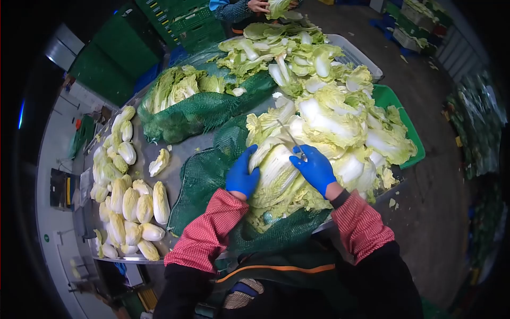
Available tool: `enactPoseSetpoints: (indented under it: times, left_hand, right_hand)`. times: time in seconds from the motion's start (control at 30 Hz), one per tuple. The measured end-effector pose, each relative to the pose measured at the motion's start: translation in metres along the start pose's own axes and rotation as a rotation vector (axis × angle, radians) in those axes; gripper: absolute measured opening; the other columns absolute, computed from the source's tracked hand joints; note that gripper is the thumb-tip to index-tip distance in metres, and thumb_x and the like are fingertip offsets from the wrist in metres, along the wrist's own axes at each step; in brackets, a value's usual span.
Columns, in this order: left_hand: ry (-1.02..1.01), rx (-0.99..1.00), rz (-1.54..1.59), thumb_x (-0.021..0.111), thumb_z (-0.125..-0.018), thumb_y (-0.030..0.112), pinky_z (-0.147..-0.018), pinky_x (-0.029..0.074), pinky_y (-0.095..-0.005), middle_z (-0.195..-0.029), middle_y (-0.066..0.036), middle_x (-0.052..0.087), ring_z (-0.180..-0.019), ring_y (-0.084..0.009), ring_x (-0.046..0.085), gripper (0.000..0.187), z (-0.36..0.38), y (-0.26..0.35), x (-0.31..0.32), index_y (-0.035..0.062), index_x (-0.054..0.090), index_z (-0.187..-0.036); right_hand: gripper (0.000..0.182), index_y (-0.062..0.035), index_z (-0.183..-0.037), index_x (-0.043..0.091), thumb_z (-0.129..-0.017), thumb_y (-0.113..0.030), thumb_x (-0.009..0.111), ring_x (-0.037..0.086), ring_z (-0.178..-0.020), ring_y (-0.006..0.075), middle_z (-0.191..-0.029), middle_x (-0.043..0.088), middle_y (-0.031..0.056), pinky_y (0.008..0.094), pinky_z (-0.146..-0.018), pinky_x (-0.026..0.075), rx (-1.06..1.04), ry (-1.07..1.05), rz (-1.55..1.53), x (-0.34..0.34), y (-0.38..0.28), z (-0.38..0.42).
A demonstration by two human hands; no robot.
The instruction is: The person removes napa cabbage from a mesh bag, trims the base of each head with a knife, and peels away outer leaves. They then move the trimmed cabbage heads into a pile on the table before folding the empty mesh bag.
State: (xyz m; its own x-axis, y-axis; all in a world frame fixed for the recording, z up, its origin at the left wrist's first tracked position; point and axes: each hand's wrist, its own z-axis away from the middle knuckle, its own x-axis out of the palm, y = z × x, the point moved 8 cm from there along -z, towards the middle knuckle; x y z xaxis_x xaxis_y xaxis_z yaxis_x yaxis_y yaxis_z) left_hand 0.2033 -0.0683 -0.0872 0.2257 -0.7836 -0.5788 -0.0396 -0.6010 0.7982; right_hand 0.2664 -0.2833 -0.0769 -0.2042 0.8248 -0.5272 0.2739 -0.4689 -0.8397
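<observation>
While one knife was gripped between thumb and fingers of the right hand, one cabbage was cupped on its other side by the left hand, thumb and fingers parted. Two nets were counted, one tub; trimmed heads at left, too heaped for counting. The cabbage was set between the hands, above the nearer net, beside the leaf heap. Broad white ribs were seen, edged with crinkled yellow-green.

Head-worn view, facing forward (and down), close
</observation>
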Motion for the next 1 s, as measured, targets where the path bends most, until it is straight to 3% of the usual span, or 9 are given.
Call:
enactPoseSetpoints:
  times: [0.2,0.23,0.37,0.6,0.67,0.77,0.87,0.93,1.0]
  left_hand:
    - [0.155,0.041,-0.178,0.075,-0.071,0.018,-0.096,0.043,-0.0388,-0.118,-0.021,0.056,-0.11,-0.0338,0.056,0.074,0.0,0.025,-0.04,0.0092,0.043,-0.138]
    - [0.08,0.137,-0.228,0.078,-0.067,0.036,-0.089,0.045,-0.047,-0.115,-0.025,0.052,-0.105,-0.041,0.053,0.091,0.005,0.042,-0.026,0.0103,0.034,-0.143]
    - [-0.221,0.039,-0.361,0.074,-0.068,0.042,-0.087,0.047,-0.0463,-0.109,-0.023,0.053,-0.1,-0.0405,0.055,0.086,0.017,0.04,0.017,0.0051,0.04,-0.138]
    - [0.065,-0.077,-0.186,0.072,-0.073,0.034,-0.087,0.048,-0.0428,-0.118,-0.021,0.054,-0.104,-0.0368,0.058,0.067,0.018,-0.03,-0.006,0.0042,0.049,-0.128]
    - [0.096,-0.341,-0.018,0.074,-0.073,0.03,-0.089,0.047,-0.0445,-0.125,-0.023,0.052,-0.109,-0.0391,0.056,0.07,0.008,-0.085,-0.031,0.0049,0.047,-0.132]
    - [0.093,-0.343,-0.365,0.076,-0.071,0.028,-0.094,0.044,-0.045,-0.125,-0.023,0.052,-0.112,-0.0409,0.053,0.074,0.001,-0.088,-0.066,0.004,0.045,-0.134]
    - [0.313,0.022,-0.458,0.079,-0.071,0.029,-0.097,0.041,-0.0447,-0.124,-0.024,0.052,-0.115,-0.0413,0.051,0.078,-0.003,0.044,-0.088,0.0025,0.043,-0.135]
    - [0.152,0.312,-0.296,0.079,-0.073,0.027,-0.098,0.04,-0.0439,-0.121,-0.024,0.053,-0.116,-0.0366,0.05,0.078,0.009,0.06,-0.041,0.0045,0.042,-0.138]
    - [-0.189,0.266,-0.184,0.075,-0.077,0.035,-0.096,0.041,-0.0434,-0.118,-0.022,0.055,-0.111,-0.0379,0.053,0.075,0.018,0.064,0.019,0.0042,0.043,-0.138]
  right_hand:
    - [0.045,-0.0046,-0.103,0.059,-0.078,-0.04,0.072,0.061,-0.082,0.0272,-0.094,0.059,0.0117,0.0368,-0.072,0.049,0.017,0.014,0.132,0.003,-0.003,0.015]
    - [0.046,-0.0039,-0.102,0.059,-0.077,-0.039,0.074,0.061,-0.079,0.0254,-0.093,0.059,0.0107,0.0358,-0.071,0.049,-0.01,0.043,0.141,0.002,-0.005,0.02]
    - [0.05,-0.004,-0.104,0.057,-0.076,-0.041,0.075,0.061,-0.081,0.0262,-0.093,0.058,0.0108,0.0366,-0.071,0.049,0.048,0.037,0.194,0.001,-0.015,0.029]
    - [0.05,-0.005,-0.108,0.056,-0.075,-0.037,0.075,0.06,-0.081,0.0254,-0.095,0.057,0.0094,0.0361,-0.071,0.049,0.141,-0.054,0.091,0.012,0.006,0.039]
    - [0.049,-0.0048,-0.107,0.056,-0.075,-0.036,0.075,0.059,-0.08,0.0234,-0.094,0.057,0.0085,0.035,-0.071,0.049,0.154,-0.078,0.065,0.012,0.013,0.043]
    - [0.044,-0.0047,-0.1,0.054,-0.074,-0.033,0.076,0.056,-0.075,0.021,-0.089,0.055,0.0072,0.0337,-0.069,0.048,0.154,-0.043,-0.002,0.01,0.014,0.047]
    - [0.039,-0.0051,-0.086,0.051,-0.074,-0.03,0.077,0.051,-0.069,0.0203,-0.08,0.051,0.0064,0.033,-0.066,0.045,0.158,0.023,-0.051,0.007,0.005,0.048]
    - [0.038,-0.0049,-0.085,0.051,-0.074,-0.03,0.077,0.051,-0.069,0.0206,-0.079,0.052,0.007,0.0329,-0.066,0.045,0.149,0.057,-0.074,0.006,0.003,0.05]
    - [0.039,-0.0046,-0.094,0.053,-0.075,-0.029,0.076,0.056,-0.072,0.0212,-0.087,0.055,0.0076,0.0335,-0.067,0.047,0.155,-0.046,0.016,0.01,0.006,0.05]
